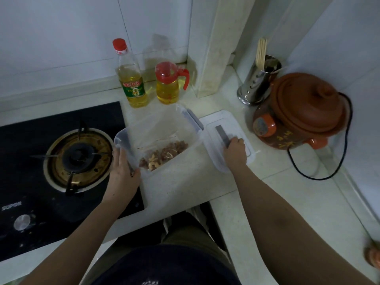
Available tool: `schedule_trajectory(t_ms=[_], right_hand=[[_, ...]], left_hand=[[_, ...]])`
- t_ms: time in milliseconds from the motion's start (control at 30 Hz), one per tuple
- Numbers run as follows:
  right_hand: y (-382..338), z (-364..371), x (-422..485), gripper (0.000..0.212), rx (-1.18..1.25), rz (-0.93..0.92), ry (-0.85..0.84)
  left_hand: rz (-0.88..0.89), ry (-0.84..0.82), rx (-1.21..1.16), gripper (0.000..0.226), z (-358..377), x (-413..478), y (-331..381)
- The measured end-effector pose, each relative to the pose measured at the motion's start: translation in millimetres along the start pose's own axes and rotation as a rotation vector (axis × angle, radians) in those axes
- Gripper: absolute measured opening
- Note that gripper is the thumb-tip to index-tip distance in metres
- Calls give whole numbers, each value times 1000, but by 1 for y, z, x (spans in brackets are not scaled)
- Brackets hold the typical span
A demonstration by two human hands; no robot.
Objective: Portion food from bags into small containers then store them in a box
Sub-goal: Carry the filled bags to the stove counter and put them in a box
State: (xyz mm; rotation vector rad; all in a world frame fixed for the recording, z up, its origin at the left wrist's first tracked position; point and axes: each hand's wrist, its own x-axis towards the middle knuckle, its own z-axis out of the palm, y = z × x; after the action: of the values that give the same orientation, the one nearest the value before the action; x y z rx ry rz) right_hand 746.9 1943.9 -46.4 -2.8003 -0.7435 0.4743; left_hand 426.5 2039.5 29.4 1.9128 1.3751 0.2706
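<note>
Clear box [125,140] sits at frame centre on the bench [185,186], with bags of nuts [164,154] inside. Left hand [123,171] grips its near-left corner, fingers curled round the wall. Right hand [235,152] holds the lid [228,122], which lies flat just right of the box, fingers curled at its grey strip. Judged light, stiff and slick; best taken by the edge.

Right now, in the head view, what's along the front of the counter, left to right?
Gas burner → left hand → clear box it grips, nuts inside → lid, right hand gripping its handle → brown clay pot.
</note>
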Motion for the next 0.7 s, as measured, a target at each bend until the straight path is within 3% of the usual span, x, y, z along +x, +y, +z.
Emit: schedule_trajectory(t_ms=[67,200,300,533,633,700], right_hand=[[4,3,-4,48,-18,108,55],[10,3,-24,82,225,624,180],[13,-4,-26,91,422,830,91],[23,-17,-27,51,609,850,-100],[24,-9,-26,50,734,811,22],[19,-13,-21,60,530,800,138]], left_hand=[[0,-10,-3,78,-2,3,-2],[-1,-78,22,79,-4,9,-4],[29,-60,45,77,-3,10,-3],[48,-57,38,76,-2,8,-3],[103,14,147,66,5,-6,7],[234,57,200,58,12,-18,19]])
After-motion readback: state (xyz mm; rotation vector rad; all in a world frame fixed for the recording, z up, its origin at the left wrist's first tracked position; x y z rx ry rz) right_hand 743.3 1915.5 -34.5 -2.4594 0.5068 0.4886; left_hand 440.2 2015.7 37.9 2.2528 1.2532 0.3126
